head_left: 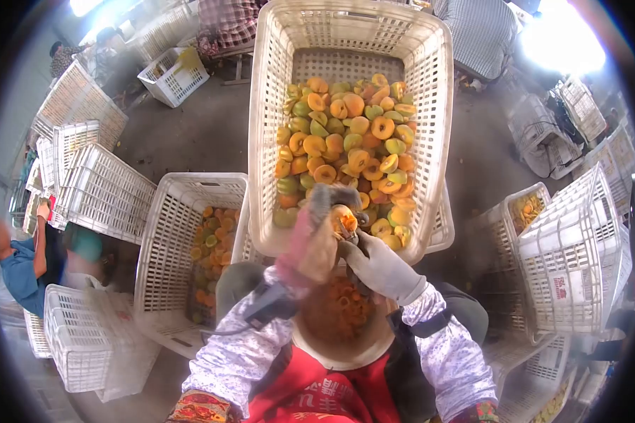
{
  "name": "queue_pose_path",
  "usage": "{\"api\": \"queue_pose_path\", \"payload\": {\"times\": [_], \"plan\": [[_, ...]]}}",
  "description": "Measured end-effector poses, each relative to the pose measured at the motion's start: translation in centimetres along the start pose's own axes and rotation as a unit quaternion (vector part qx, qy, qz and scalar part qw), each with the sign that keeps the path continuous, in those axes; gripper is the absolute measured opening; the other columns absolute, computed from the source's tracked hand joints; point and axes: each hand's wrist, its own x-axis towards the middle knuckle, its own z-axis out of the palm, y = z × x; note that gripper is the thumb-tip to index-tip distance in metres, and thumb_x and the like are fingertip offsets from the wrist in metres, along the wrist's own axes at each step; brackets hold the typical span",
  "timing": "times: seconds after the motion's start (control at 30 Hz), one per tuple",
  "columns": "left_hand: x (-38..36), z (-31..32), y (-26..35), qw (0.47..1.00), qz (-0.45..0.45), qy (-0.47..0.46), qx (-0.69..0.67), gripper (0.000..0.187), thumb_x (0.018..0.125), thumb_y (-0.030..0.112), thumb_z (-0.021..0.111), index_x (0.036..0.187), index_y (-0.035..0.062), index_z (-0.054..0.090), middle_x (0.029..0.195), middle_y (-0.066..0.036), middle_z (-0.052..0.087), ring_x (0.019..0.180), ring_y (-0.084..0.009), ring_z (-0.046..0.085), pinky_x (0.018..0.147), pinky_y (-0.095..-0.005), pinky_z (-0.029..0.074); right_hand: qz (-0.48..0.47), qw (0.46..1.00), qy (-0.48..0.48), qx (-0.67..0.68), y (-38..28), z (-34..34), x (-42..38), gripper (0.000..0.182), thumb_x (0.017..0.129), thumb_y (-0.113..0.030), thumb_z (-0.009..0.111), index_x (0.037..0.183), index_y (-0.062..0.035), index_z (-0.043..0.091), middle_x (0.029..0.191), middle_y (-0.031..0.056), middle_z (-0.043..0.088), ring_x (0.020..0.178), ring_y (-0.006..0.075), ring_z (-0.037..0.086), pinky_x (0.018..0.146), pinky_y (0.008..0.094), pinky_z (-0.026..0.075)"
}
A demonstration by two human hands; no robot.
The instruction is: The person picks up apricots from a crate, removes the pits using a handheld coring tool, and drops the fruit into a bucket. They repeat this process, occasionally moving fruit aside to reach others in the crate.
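Note:
My left hand point(314, 243), in a glove with dark fingertips and smeared by motion, is closed around a peach half point(343, 221) with its orange flesh exposed. My right hand point(382, 266), in a pale glove, is closed close against that fruit. A small metal tool point(351, 237) shows at its fingertips; its kind is hard to make out. Both hands are over the near edge of a white plastic crate point(261, 134) holding many cut yellow-green and orange peaches point(346, 144). Below them, between my knees, a pale bucket point(346, 363) contains orange scraps point(342, 307).
At the left stands another white crate point(166, 247) with cut fruit. Stacked crates point(106, 187) line the left side and more crates point(564, 261) the right. A person in a blue shirt point(25, 275) is at the far left. Other people sit at the back.

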Motion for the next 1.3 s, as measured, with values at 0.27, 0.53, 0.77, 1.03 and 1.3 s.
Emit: {"api": "queue_pose_path", "payload": {"times": [0.27, 0.53, 0.77, 1.03, 1.3], "plan": [[-0.3, -1.1, 0.5, 0.991, 0.022, -0.128, 0.027, 0.054, 0.100, 0.050, 0.043, 0.096, 0.0002, 0.063, 0.085, -0.009, 0.065, 0.076, -0.0166, 0.062, 0.070, -0.0281, 0.051, -0.108, 0.988, 0.012, -0.109, 1.7, 0.4, 0.1, 0.023, 0.093, -0.016, 0.050, 0.102, 0.0044, 0.057, 0.086, 0.0239, 0.054, 0.080, 0.0391, 0.058, 0.067, 0.0424, 0.047], [0.1, -1.6, 1.4, 0.944, -0.233, -0.105, -0.208, 0.051, 0.101, 0.046, 0.043, 0.110, -0.0012, 0.060, 0.099, -0.010, 0.065, 0.088, -0.0178, 0.063, 0.077, -0.0275, 0.050, -0.216, 0.925, 0.139, -0.281, 2.9, -0.3, 0.5, 0.029, 0.090, -0.021, 0.058, 0.103, 0.0045, 0.054, 0.070, 0.0144, 0.061, 0.065, 0.0311, 0.065, 0.056, 0.0409, 0.049], [0.4, -2.1, -1.6, 0.961, -0.216, -0.001, -0.175, 0.035, 0.098, 0.036, 0.054, 0.103, 0.0035, 0.065, 0.089, -0.005, 0.068, 0.078, -0.0146, 0.063, 0.069, -0.0265, 0.050, -0.192, 0.841, 0.216, -0.458, 4.7, 1.4, 1.8, 0.032, 0.087, -0.020, 0.062, 0.108, 0.0030, 0.054, 0.061, 0.0159, 0.057, 0.055, 0.0348, 0.058, 0.052, 0.0422, 0.047], [0.6, -2.4, -1.4, 0.985, -0.156, -0.004, -0.072, 0.035, 0.097, 0.038, 0.056, 0.095, 0.0039, 0.065, 0.081, -0.003, 0.065, 0.066, -0.0142, 0.060, 0.060, -0.0253, 0.048, -0.317, 0.826, 0.069, -0.461, 5.5, 0.9, 2.2, 0.024, 0.086, -0.014, 0.053, 0.106, -0.0013, 0.057, 0.079, 0.0174, 0.058, 0.068, 0.0335, 0.063, 0.056, 0.0413, 0.050], [0.5, -2.4, -1.0, 0.989, -0.141, -0.051, 0.013, 0.043, 0.096, 0.044, 0.055, 0.087, 0.0033, 0.065, 0.074, -0.005, 0.063, 0.061, -0.0135, 0.058, 0.053, -0.0253, 0.047, -0.225, 0.947, 0.044, -0.223, 4.9, 0.5, 1.6, 0.017, 0.092, -0.016, 0.051, 0.097, -0.0030, 0.062, 0.084, 0.0192, 0.059, 0.078, 0.0373, 0.062, 0.062, 0.0430, 0.049]]}}
